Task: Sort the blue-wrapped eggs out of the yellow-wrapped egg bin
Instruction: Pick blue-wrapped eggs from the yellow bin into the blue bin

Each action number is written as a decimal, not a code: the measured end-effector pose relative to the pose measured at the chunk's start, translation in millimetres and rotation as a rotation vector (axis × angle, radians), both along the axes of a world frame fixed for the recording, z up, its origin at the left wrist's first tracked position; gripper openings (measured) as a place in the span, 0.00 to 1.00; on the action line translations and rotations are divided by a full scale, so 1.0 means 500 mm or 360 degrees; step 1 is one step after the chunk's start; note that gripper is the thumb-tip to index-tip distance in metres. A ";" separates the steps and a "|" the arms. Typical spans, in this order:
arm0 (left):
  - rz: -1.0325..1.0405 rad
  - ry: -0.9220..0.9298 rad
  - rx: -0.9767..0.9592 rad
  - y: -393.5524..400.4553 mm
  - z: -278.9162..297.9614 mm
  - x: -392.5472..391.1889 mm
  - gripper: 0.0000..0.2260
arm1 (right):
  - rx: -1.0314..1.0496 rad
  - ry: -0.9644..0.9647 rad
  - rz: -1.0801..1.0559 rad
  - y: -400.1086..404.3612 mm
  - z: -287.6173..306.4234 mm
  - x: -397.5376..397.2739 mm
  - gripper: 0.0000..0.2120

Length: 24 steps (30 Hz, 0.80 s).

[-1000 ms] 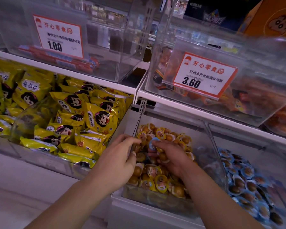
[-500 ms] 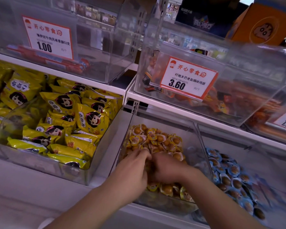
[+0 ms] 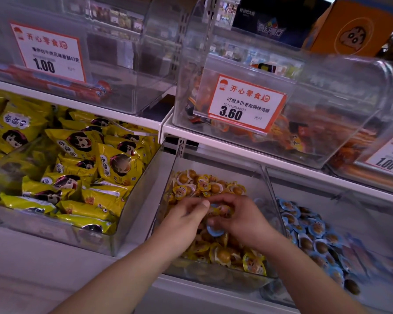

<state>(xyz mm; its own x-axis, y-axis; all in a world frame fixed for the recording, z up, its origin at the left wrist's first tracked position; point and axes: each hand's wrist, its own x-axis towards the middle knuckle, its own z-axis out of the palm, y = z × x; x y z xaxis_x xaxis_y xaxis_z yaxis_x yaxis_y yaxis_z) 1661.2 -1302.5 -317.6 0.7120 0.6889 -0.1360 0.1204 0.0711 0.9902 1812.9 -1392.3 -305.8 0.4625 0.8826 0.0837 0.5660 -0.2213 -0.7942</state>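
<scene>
A clear plastic bin (image 3: 267, 177) on the lower shelf holds several yellow-wrapped eggs (image 3: 222, 254). Both my hands are inside it, over the middle of the pile. My right hand (image 3: 241, 218) grips blue-wrapped eggs (image 3: 214, 231); one blue rim shows under its thumb and another between the fingers. My left hand (image 3: 184, 218) has curled fingers that meet the right hand's fingertips at those eggs. The bin to the right (image 3: 340, 200) holds several blue-wrapped eggs (image 3: 315, 230).
A bin of yellow snack bags (image 3: 77, 177) stands to the left. Above, clear bins carry price tags (image 3: 245, 105) on a white shelf (image 3: 213, 137). The egg bin's clear walls rise on both sides of my hands.
The camera view has shifted slightly. My hands have lifted a little out of the pile, and blue wrappers now show in the right hand.
</scene>
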 end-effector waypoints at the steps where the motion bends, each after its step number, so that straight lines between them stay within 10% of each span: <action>1: 0.0010 -0.0027 -0.0083 -0.003 0.005 0.002 0.08 | 0.0037 -0.0042 0.0023 0.000 0.002 -0.007 0.21; 16: 0.0052 -0.0291 -0.0932 0.004 0.019 0.010 0.13 | 0.0288 0.0016 0.0048 0.001 -0.010 -0.081 0.18; 21: 0.0150 -0.0350 -0.0357 0.030 0.057 -0.030 0.08 | 0.0487 -0.0036 -0.0162 -0.020 0.027 -0.049 0.17; 24: 0.0121 -0.0465 -0.0131 0.064 0.088 -0.091 0.09 | -0.0159 -0.0640 -0.0217 -0.034 0.035 -0.012 0.17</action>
<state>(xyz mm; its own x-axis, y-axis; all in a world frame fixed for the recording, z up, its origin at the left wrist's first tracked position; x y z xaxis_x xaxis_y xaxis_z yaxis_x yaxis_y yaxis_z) 1615.7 -1270.5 -273.4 0.6761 0.7368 0.0094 -0.1771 0.1501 0.9727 1806.9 -1409.2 -288.2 0.5234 0.8286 0.1986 0.7863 -0.3799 -0.4873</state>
